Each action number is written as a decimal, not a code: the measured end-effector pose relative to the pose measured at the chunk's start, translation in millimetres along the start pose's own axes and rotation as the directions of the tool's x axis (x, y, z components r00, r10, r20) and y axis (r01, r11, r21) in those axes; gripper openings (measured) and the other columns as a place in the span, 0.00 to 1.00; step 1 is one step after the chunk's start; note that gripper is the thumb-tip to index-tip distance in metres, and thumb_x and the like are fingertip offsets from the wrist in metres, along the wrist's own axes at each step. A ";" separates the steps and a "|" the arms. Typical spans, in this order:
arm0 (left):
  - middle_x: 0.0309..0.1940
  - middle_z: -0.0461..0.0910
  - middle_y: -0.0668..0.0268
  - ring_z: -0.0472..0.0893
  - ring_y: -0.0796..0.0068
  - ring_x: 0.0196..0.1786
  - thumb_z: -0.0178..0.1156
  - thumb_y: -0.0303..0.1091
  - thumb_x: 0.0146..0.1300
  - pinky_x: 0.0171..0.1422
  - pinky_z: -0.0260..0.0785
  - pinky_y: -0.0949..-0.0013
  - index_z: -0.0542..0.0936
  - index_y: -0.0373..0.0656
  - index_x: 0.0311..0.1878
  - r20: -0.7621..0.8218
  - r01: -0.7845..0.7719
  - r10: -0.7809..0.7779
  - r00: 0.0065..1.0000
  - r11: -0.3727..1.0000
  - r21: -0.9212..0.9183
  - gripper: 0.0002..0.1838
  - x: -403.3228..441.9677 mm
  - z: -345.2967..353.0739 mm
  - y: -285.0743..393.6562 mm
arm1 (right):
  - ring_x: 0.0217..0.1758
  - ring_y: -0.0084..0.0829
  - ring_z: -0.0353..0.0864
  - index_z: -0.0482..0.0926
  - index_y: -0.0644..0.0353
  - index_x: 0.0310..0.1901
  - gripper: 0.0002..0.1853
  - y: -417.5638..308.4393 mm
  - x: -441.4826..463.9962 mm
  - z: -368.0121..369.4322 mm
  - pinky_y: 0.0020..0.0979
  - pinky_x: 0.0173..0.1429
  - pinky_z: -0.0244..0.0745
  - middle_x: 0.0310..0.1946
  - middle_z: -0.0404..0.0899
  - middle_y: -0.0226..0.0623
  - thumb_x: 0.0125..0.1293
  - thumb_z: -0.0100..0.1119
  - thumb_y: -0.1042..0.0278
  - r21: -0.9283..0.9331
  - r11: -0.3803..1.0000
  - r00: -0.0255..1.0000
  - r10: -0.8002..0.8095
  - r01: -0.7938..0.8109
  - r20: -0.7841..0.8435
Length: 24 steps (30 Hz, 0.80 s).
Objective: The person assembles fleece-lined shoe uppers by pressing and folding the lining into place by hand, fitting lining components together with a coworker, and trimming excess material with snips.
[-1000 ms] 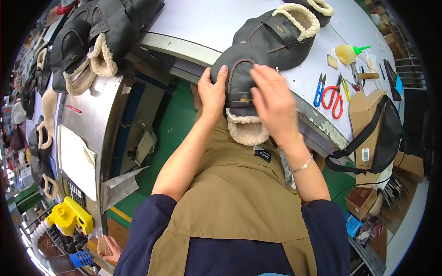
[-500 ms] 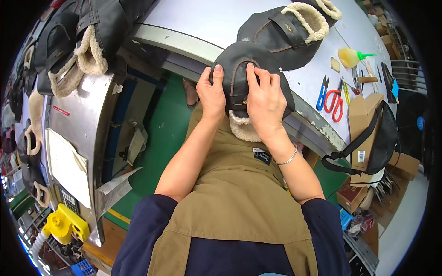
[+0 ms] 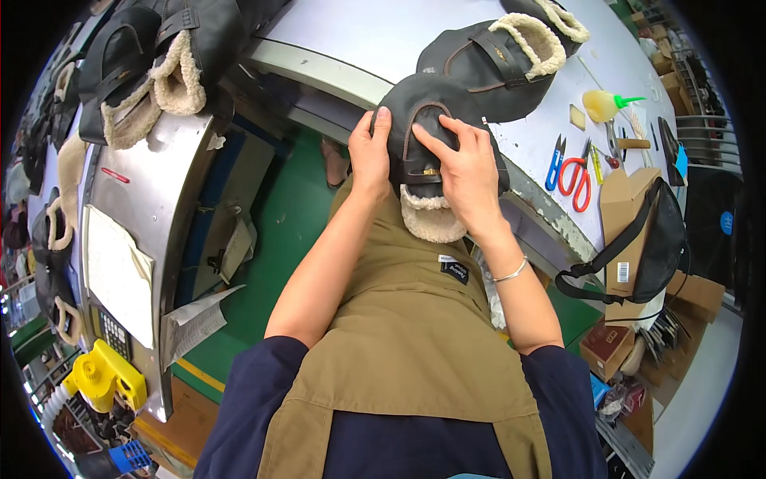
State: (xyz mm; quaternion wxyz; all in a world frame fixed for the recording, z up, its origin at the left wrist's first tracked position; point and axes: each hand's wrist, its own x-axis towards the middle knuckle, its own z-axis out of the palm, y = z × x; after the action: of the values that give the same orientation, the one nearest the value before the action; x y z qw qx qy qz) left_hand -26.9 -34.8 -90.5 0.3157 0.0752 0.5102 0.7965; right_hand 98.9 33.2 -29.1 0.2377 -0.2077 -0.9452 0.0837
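Observation:
A black leather shoe upper with a curved brown seam, a buckled strap and a cream fleece lining is held at the table's front edge, its fleece opening toward my body. My left hand grips its left edge, thumb on top. My right hand is closed around the right side, with the index finger lying across the leather near the seam. The fingers underneath are hidden. Just behind it, a similar fleece-lined upper lies on the white table.
Right on the table are blue snips, red-handled scissors, a yellow bottle with a green nozzle and a hammer. A black bag hangs by a cardboard box. At left, a metal bench carries papers and more uppers.
My right hand has shifted slightly right and down on the upper, and its index finger has moved off the top of the seam. My left hand keeps its grip. The view has shifted slightly.

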 end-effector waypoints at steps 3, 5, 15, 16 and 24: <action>0.36 0.80 0.70 0.75 0.82 0.38 0.59 0.44 0.69 0.45 0.69 0.74 0.79 0.36 0.46 0.109 0.088 -0.082 0.991 0.995 -0.050 0.18 -1.9 -2.0 12.5 | 0.54 0.39 0.75 0.82 0.54 0.51 0.16 22.4 4.3 -19.6 0.34 0.58 0.71 0.50 0.78 0.39 0.62 0.57 0.75 0.460 0.884 0.996 0.080 -0.085 0.031; 0.39 0.81 0.69 0.77 0.82 0.40 0.60 0.45 0.69 0.47 0.70 0.74 0.80 0.37 0.48 0.147 0.142 -0.141 0.979 0.990 0.002 0.18 -8.4 5.6 33.0 | 0.52 0.37 0.77 0.81 0.59 0.52 0.14 30.7 18.8 -26.5 0.33 0.56 0.72 0.49 0.78 0.41 0.65 0.56 0.74 0.550 0.822 0.970 0.230 -0.151 -0.078; 0.48 0.81 0.63 0.80 0.77 0.48 0.61 0.39 0.67 0.52 0.73 0.71 0.75 0.36 0.55 0.442 0.334 -0.303 0.844 0.943 0.008 0.20 4.4 11.2 60.1 | 0.22 0.22 0.59 0.75 0.67 0.27 0.18 68.0 92.6 14.9 0.29 0.28 0.61 0.15 0.63 0.35 0.70 0.57 0.59 0.680 0.714 0.986 0.117 -0.167 0.120; 0.48 0.80 0.63 0.80 0.77 0.48 0.61 0.38 0.67 0.52 0.74 0.72 0.75 0.36 0.56 0.453 0.335 -0.315 0.834 0.941 0.037 0.20 4.5 12.0 61.6 | 0.22 0.18 0.57 0.75 0.67 0.27 0.19 66.2 90.0 21.5 0.27 0.27 0.58 0.16 0.60 0.30 0.70 0.57 0.59 0.748 0.650 0.990 0.112 -0.138 0.086; 0.46 0.81 0.64 0.82 0.78 0.45 0.59 0.32 0.68 0.51 0.76 0.74 0.73 0.35 0.56 0.567 0.357 -0.273 0.777 0.933 -0.039 0.17 16.1 7.6 38.0 | 0.22 0.15 0.56 0.75 0.66 0.26 0.19 67.9 82.1 31.8 0.25 0.25 0.55 0.16 0.59 0.24 0.70 0.58 0.60 0.801 0.570 0.980 0.172 -0.184 0.103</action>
State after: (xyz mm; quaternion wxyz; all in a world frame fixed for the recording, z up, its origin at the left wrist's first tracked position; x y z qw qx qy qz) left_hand -52.5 -30.3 -57.5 0.5828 0.1921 0.3434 0.7110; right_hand 41.7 127.9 -40.3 0.2896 -0.1707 -0.7802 0.5275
